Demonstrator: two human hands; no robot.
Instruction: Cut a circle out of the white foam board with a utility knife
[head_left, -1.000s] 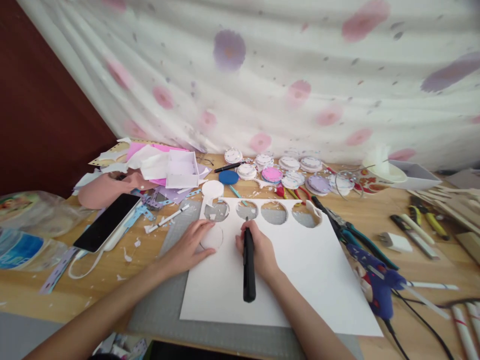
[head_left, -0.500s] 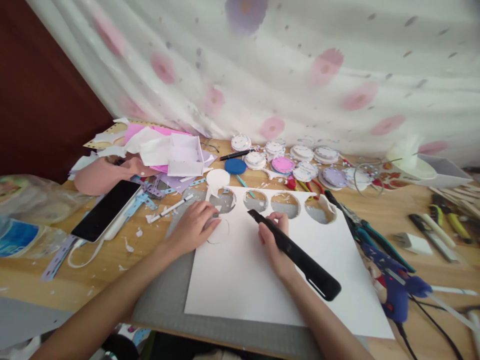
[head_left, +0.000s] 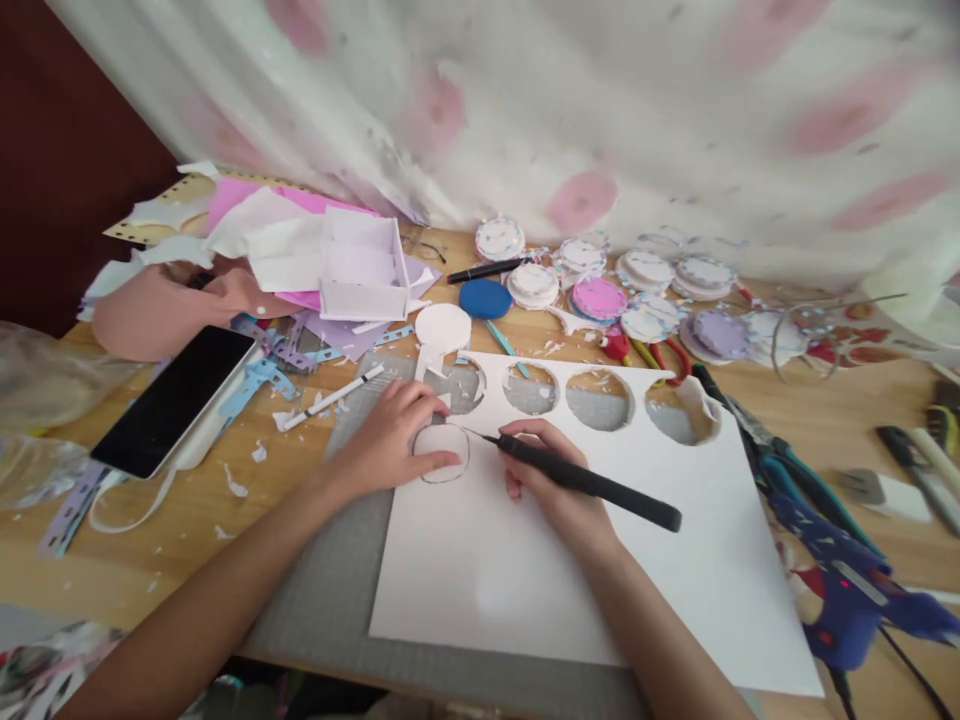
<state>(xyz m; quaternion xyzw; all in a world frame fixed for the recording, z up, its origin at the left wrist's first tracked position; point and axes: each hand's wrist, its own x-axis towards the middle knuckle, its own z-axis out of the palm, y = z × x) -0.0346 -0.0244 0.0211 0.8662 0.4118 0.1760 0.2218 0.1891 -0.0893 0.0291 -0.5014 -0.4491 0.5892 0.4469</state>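
A white sheet of board (head_left: pixel 510 590) lies on a grey cutting mat (head_left: pixel 300 610), with several round holes along its far edge. Near its left edge a pencilled circle (head_left: pixel 441 470) is drawn below the leftmost hole. My left hand (head_left: pixel 394 435) presses on that edge with thumb and fingers apart, the thumb lying across the circle. In my right hand (head_left: pixel 559 480) is a black craft knife (head_left: pixel 600 485), gripped like a pen. Its thin blade points left, its tip at the upper right of the circle; whether it touches the board I cannot tell.
Small decorated round discs (head_left: pixel 649 270) stand along the back by the curtain. At left are a phone (head_left: pixel 176 400), a white box (head_left: pixel 364 265) and paper scraps. Pliers (head_left: pixel 810 480) and a blue glue gun (head_left: pixel 840 580) lie close to the board's right side.
My right hand has turned the knife and brought its blade left to the circle's edge. My left thumb now reaches over the circle. The view has shifted slightly.
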